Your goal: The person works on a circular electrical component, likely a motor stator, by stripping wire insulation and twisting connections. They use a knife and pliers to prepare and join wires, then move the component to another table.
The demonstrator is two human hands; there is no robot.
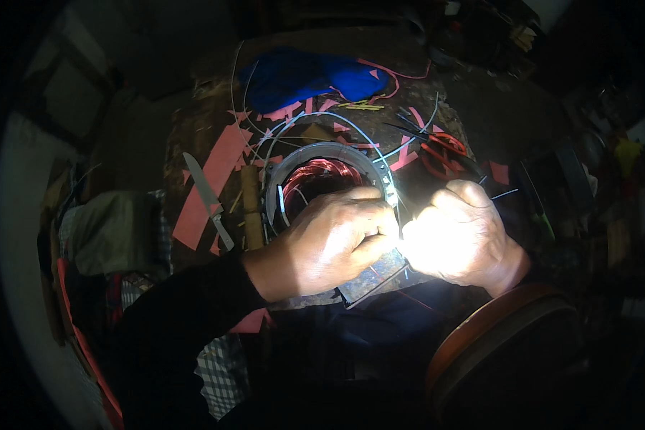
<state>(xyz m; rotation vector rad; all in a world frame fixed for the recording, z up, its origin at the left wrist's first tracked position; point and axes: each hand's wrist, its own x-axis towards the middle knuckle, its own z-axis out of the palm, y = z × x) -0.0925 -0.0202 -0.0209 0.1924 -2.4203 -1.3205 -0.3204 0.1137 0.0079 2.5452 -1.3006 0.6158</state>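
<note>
Copper windings already sit coiled inside the round motor stator [322, 154] on the table [193, 136]. Left hand [333, 240] and right hand [462, 236], both pinched shut, meet at its near rim on something glare hides; loose lead wires [408, 140] look unfinished.

Glare between left hand [337, 236] and right hand [460, 236] hides their fingertips.

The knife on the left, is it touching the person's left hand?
Apart. The head view shows the knife lying on the bench beside a wooden stick, with dark bench and the stick between it and the left hand.
</note>
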